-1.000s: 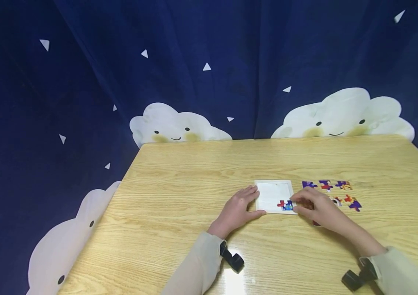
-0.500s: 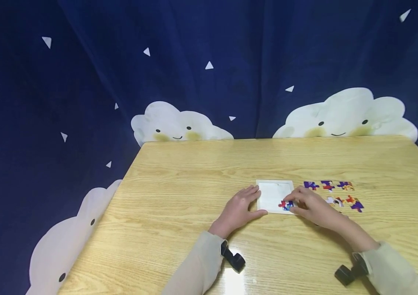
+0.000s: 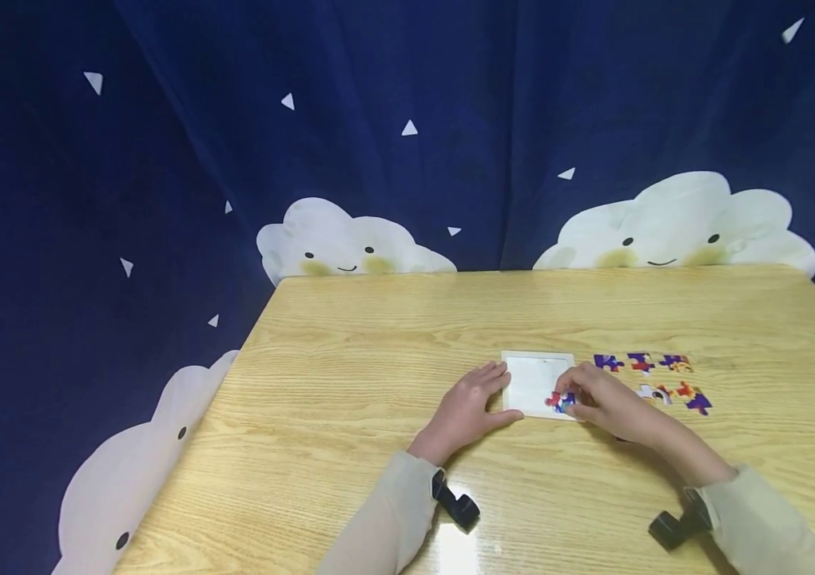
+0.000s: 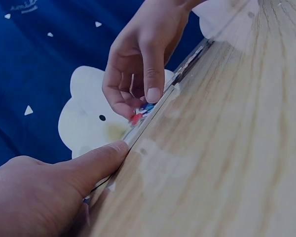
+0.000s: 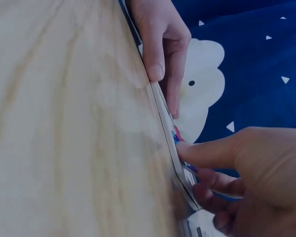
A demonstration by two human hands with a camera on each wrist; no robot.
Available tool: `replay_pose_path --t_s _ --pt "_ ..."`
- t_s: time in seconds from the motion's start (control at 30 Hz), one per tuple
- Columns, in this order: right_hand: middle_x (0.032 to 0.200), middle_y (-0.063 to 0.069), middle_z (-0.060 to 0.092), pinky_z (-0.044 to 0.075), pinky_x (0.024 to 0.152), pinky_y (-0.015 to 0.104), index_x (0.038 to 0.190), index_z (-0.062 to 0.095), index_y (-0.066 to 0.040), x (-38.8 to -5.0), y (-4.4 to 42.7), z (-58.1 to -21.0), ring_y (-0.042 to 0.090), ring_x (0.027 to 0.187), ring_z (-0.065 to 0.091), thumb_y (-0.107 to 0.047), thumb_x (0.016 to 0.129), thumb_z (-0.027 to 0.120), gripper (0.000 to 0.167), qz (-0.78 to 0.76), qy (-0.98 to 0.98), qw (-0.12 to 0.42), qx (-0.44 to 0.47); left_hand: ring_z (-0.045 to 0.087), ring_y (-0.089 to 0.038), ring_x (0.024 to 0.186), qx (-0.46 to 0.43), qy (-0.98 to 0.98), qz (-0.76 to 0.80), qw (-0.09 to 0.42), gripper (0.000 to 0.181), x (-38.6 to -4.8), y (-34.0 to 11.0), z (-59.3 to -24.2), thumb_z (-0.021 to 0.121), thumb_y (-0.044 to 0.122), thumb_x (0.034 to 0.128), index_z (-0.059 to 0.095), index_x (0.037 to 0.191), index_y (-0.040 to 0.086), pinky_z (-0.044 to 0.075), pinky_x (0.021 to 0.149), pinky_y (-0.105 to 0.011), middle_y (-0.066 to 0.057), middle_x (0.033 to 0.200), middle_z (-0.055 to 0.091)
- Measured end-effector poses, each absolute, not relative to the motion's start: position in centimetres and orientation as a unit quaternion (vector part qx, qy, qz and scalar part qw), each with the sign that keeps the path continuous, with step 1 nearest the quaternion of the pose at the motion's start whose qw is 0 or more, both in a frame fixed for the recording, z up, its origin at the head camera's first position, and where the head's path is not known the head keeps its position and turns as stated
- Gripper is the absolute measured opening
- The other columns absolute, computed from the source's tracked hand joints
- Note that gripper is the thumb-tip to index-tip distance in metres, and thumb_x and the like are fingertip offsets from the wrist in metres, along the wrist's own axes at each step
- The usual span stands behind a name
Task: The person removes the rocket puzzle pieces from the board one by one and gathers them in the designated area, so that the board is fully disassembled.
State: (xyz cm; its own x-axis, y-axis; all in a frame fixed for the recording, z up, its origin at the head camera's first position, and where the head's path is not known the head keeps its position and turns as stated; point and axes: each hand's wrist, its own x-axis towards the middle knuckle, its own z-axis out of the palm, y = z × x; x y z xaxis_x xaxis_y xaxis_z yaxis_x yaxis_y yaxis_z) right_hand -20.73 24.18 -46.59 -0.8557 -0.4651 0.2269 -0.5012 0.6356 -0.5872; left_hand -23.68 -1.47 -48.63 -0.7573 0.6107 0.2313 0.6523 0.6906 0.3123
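Observation:
A small white puzzle tray (image 3: 531,375) lies on the table, a few joined puzzle pieces in red and blue (image 3: 553,400) in its near right corner. My left hand (image 3: 461,409) rests along the tray's left side with fingers fairly straight, its thumb (image 4: 106,158) on the near edge. Over the near right corner, my right hand (image 3: 612,403) has thumb and fingertips together on a blue puzzle piece (image 3: 564,406), mostly hidden by them. In the left wrist view, a thin white edge (image 4: 132,85) shows among the right hand's curled fingers (image 4: 119,106).
Right of the tray lie several loose puzzle pieces in two rows, among them a purple one (image 3: 607,363) and an orange and purple one (image 3: 697,399). A dark bit (image 3: 622,439) peeks out beneath the right wrist. A dark blue curtain (image 3: 379,80) hangs behind the table (image 3: 350,343).
My right hand has moved slightly left, from the tray's right edge onto the pieces in its near right corner. The left hand stays in place against the tray.

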Motion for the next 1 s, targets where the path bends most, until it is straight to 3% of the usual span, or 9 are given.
replay_pose_path --t_s 0.17,0.43,0.6,0.8,1.0 --pt "0.089 -0.002 0.05 0.041 0.057 0.017 0.102 0.061 -0.014 -20.1 23.9 -47.1 -0.002 0.072 0.042 0.005 0.081 0.072 0.03 0.327 -0.902 0.081 0.269 0.042 -0.018 0.143 -0.343 -0.92 -0.184 0.052 0.066 -23.7 -1.4 -48.8 0.064 0.053 0.0896 0.055 0.14 0.011 0.038 0.118 -0.033 -0.003 0.152 0.046" --pt "0.093 -0.003 0.054 0.045 0.056 0.016 0.104 0.065 -0.014 -19.8 24.1 -47.8 -0.004 0.072 0.046 0.01 0.081 0.07 0.033 0.358 -0.885 0.12 0.271 0.043 -0.018 0.142 -0.345 -0.919 -0.183 0.06 0.065 -23.6 -1.5 -48.6 0.064 0.052 0.0896 0.055 0.139 0.011 0.038 0.118 -0.033 -0.003 0.151 0.047" --pt "0.092 -0.003 0.055 0.043 0.055 0.016 0.103 0.067 -0.014 -20.0 24.2 -47.8 -0.002 0.07 0.046 0.01 0.081 0.069 0.032 0.388 -0.877 0.114 0.259 0.043 -0.018 0.142 -0.346 -0.918 -0.182 0.06 0.065 -23.6 -1.5 -48.5 0.063 0.052 0.0901 0.055 0.139 0.011 0.038 0.118 -0.033 -0.004 0.152 0.047" --pt "0.1 0.003 0.061 0.051 0.066 0.016 0.104 0.068 -0.013 -20.0 24.4 -47.3 0.0 0.081 0.056 0.008 0.085 0.068 0.029 0.405 -0.881 0.089 0.227 0.043 -0.018 0.142 -0.347 -0.918 -0.18 0.063 0.065 -23.7 -1.4 -48.5 0.064 0.052 0.09 0.055 0.139 0.011 0.039 0.118 -0.034 -0.004 0.151 0.047" --pt "0.1 0.004 0.062 0.05 0.068 0.016 0.105 0.068 -0.013 -20.1 24.7 -47.1 -0.003 0.082 0.057 0.009 0.085 0.066 0.029 0.416 -0.881 0.077 0.213 0.044 -0.018 0.142 -0.348 -0.918 -0.177 0.065 0.065 -23.7 -1.4 -48.5 0.064 0.052 0.09 0.056 0.139 0.01 0.039 0.118 -0.033 -0.004 0.151 0.048"
